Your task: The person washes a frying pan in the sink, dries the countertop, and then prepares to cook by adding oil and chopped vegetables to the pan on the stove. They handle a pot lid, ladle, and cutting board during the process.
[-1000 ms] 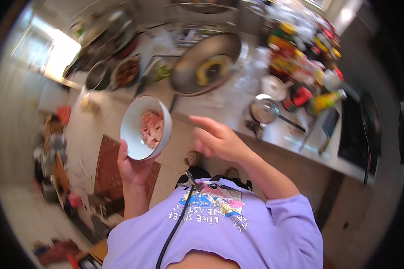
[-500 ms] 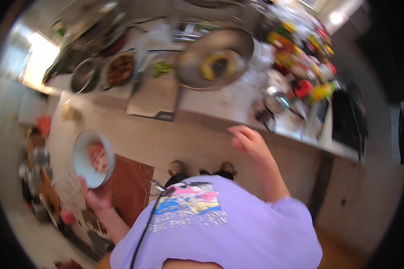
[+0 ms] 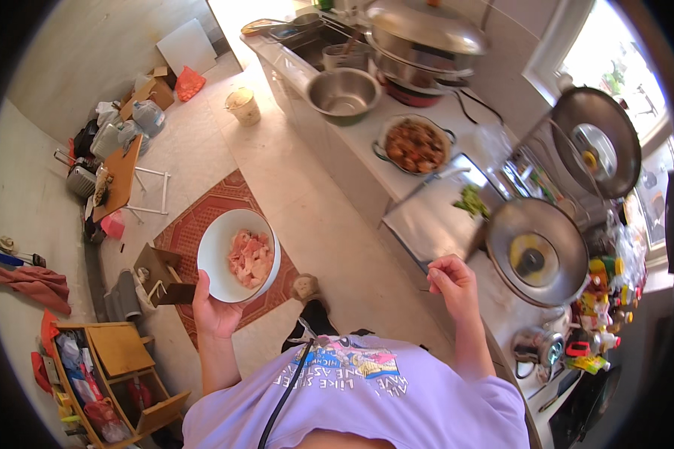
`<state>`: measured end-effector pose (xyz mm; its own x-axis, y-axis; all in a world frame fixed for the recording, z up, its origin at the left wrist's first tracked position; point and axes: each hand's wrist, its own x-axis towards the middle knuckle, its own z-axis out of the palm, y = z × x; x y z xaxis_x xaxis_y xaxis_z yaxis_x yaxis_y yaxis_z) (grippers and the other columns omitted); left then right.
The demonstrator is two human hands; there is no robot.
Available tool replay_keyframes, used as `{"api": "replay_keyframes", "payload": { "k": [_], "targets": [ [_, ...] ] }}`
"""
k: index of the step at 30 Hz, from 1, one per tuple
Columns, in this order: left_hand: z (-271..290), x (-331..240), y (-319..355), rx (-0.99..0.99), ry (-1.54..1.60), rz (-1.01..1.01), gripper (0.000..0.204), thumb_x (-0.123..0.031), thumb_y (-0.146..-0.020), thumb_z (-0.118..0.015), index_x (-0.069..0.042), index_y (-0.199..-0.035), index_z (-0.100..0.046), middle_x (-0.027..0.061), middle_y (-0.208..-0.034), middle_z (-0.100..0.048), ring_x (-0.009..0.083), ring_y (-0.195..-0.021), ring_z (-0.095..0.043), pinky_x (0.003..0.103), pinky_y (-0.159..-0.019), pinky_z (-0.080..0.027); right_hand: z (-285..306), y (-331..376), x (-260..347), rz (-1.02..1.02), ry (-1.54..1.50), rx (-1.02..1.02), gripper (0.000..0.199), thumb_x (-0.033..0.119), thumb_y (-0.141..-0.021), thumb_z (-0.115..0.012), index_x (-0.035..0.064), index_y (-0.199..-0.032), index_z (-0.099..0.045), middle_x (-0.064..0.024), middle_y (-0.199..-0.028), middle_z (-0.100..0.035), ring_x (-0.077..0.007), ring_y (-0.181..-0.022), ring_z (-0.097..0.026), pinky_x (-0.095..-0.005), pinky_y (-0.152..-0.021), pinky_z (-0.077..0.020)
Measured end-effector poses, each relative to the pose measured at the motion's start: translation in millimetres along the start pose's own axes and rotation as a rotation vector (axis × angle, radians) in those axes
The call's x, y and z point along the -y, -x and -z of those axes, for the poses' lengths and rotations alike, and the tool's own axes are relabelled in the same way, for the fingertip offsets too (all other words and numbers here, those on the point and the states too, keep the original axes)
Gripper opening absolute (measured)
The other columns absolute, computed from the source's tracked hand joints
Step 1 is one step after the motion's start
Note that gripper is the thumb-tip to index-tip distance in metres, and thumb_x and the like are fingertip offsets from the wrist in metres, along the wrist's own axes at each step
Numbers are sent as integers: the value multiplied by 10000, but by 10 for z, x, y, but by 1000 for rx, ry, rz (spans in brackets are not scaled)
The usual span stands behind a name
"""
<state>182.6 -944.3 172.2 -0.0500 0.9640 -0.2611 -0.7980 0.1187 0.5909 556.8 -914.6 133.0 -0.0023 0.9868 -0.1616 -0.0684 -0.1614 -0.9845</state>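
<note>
My left hand grips a white bowl from below, its thumb up against the outer side. Inside the bowl lie pink slices of raw meat. My right hand is closed in the air by the counter's front edge, its fingers curled together, with nothing visible in them. Nearest to it are a cutting board with chopped greens on it and a wide metal wok lid with a dark knob.
Along the counter stand a pot of brown cooked food, a steel basin and a lidded steamer. Sauce bottles crowd the right end. A red rug, a bucket and a small wooden cabinet are on the floor.
My view and body have turned left toward the room, so the counter now runs down the right side. The bowl stays in my left hand; my right hand remains closed.
</note>
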Motion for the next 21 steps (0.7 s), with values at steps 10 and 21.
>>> {"api": "replay_keyframes", "payload": {
  "k": [10, 21],
  "targets": [
    [311, -1455, -1723, 11, 7, -35, 566, -379, -854, -445, -51, -1283, -277, 157, -1300, -338, 325, -1142, -410, 491, -806, -471, -2001, -2255, 486, -81, -155, 136, 338, 266, -882, -453, 73, -1159, -440, -49, -988, -540, -140, -867, -563, -245, -635, -441],
    [387, -2467, -3360, -91, 2, -227, 550, -384, -857, -430, -56, -1279, -302, 155, -1308, -333, 322, -1175, -372, 495, -859, -426, -3954, -6033, 844, -275, -804, 267, 493, 316, -867, -458, 39, -1233, -275, -167, -1171, -395, -288, -1013, -468, -469, -764, -415]
  ]
}}
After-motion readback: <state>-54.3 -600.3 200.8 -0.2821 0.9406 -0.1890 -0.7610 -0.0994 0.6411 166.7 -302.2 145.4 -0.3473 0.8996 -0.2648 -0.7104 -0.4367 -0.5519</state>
